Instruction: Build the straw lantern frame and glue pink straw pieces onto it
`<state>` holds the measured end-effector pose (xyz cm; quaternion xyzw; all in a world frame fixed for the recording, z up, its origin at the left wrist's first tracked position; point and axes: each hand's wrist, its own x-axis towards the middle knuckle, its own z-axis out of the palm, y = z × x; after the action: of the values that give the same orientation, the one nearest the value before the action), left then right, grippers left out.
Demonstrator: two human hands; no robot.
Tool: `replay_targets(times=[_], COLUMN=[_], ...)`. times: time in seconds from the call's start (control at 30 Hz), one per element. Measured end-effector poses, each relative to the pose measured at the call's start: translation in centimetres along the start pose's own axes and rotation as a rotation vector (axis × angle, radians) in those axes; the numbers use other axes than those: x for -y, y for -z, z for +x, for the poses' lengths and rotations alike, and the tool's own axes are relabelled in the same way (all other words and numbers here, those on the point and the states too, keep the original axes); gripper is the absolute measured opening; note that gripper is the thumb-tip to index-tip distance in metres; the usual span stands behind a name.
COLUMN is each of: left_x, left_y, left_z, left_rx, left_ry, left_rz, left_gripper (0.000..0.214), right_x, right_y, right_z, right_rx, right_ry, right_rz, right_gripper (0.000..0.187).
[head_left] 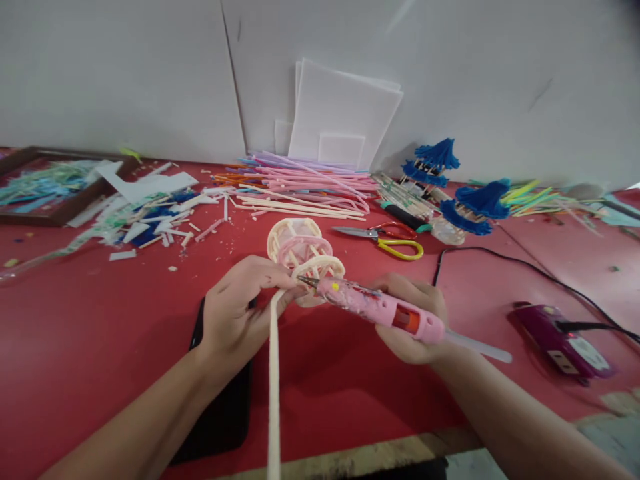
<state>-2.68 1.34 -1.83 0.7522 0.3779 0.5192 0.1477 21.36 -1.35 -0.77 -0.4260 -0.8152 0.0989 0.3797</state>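
Left hand (237,303): fingers pinched nearly together on cream strip (274,393), apparently also on near rim of ring frame (303,241), which sits just past the fingertips. Right hand (417,300): fingers wrapped round pink glue gun (363,301), tip right at left fingertips. Step: likely gluing strip to rim. Next probably calls for pressing strip along curve, fingers clear of tip.
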Motion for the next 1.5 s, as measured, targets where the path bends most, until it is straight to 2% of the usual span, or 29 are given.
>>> replay_targets(times=[0.17,0.33,0.47,0.77,1.0,1.27,1.5], left_x=[0.23,0.32,0.39,0.23,0.60,0.49,0.79], left_y=[-0.16,-0.16,-0.16,-0.15,-0.24,-0.17,-0.26], left_z=[-0.13,-0.11,-0.04,-0.06,-0.03,-0.09,-0.18], left_rx=[-0.015,-0.009,-0.017,-0.017,-0.033,-0.053,-0.073], left_ry=[-0.012,-0.033,-0.086,-0.017,-0.105,-0.066,-0.075], left_rz=[0.010,-0.006,-0.014,0.023,0.029,0.031,0.060], left_gripper=[0.008,0.009,0.012,0.009,0.012,0.014,0.016], right_x=[-0.18,-0.47,-0.14,-0.02,0.21,0.09,0.18], right_y=[-0.20,-0.28,-0.06,-0.05,0.18,0.30,0.57], right_z=[-0.11,-0.28,-0.10,0.12,0.08,0.25,0.26], right_rx=[-0.007,-0.034,-0.035,-0.056,-0.090,-0.112,-0.100], right_ry=[-0.003,0.075,0.048,0.042,0.045,0.064,0.036], right_rz=[-0.042,0.000,-0.036,-0.047,-0.065,-0.127,-0.079], right_gripper=[0.014,0.016,0.016,0.008,0.011,0.010,0.013])
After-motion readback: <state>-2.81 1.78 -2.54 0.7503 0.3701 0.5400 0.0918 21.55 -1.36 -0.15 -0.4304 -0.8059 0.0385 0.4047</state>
